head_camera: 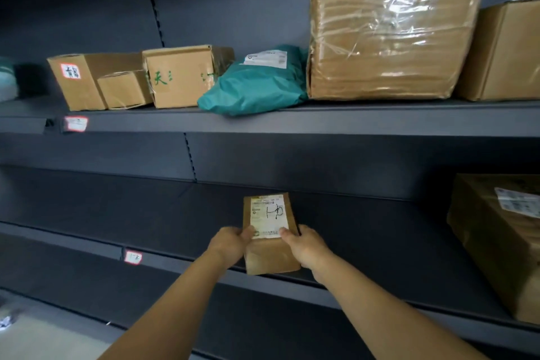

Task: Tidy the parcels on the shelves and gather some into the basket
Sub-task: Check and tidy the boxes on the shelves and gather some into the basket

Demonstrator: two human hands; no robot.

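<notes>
A small flat brown parcel (270, 254) with a white label lies at the front of the lower dark shelf (146, 213). My left hand (230, 242) grips its left edge and my right hand (305, 245) grips its right edge, thumbs on top near the label. On the upper shelf (321, 121) stand three brown boxes at the left (79, 82), (122, 89), (178, 76), a teal mailer bag (257, 85), and a large taped carton (388, 29). No basket is in view.
Another brown box (505, 50) stands at the upper right edge. A large taped box (502, 240) sits at the right end of the lower shelf. Price-tag labels (75, 123), (133, 257) are stuck on the shelf fronts. Pale floor (43, 339) shows at bottom left.
</notes>
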